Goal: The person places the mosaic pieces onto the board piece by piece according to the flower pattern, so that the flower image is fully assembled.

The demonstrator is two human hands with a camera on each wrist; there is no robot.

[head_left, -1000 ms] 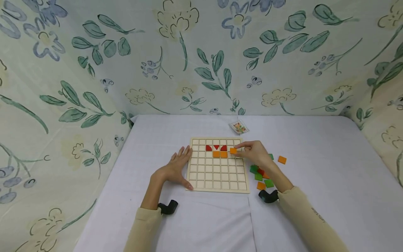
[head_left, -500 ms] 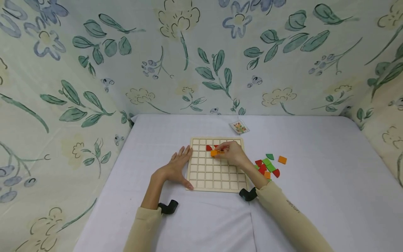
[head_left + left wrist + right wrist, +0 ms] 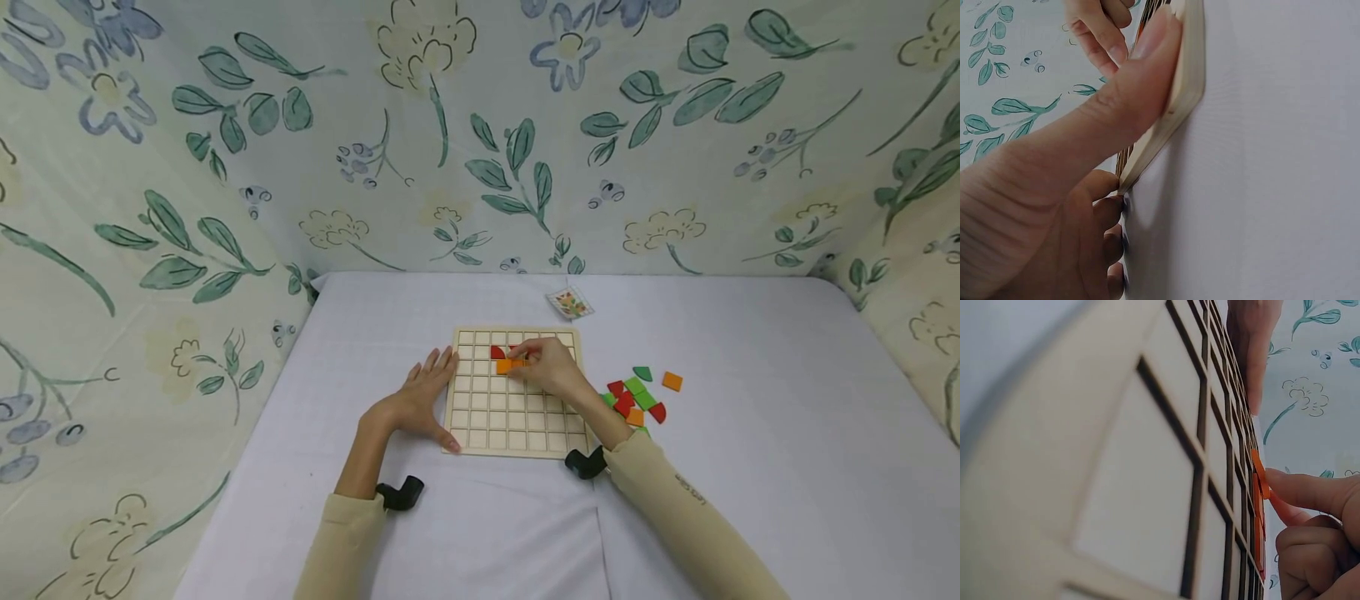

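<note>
A square wooden grid board point(image 3: 517, 421) lies on the white cloth. My left hand point(image 3: 416, 404) rests along its left edge with fingers spread, the thumb point(image 3: 1116, 94) lying over the near corner. Over the upper rows, my right hand point(image 3: 553, 367) pinches an orange square tile point(image 3: 502, 367) between thumb and forefinger. That tile point(image 3: 1260, 472) looks tilted against the grid in the right wrist view, with more orange beneath it. A red quarter-round tile point(image 3: 497, 352) sits in the row above. The right hand covers most of the other placed tiles.
Right of the board lies a loose pile of red, green and orange tiles point(image 3: 633, 400). A lone orange square point(image 3: 672, 381) and a dark green piece point(image 3: 642, 373) lie beside it. Behind the board is a small patterned card point(image 3: 570, 303). Floral cloth hangs around the table.
My right hand has moved left across the board with the orange tile, which now sits lower, left of the other orange squares. The left hand has stayed put.
</note>
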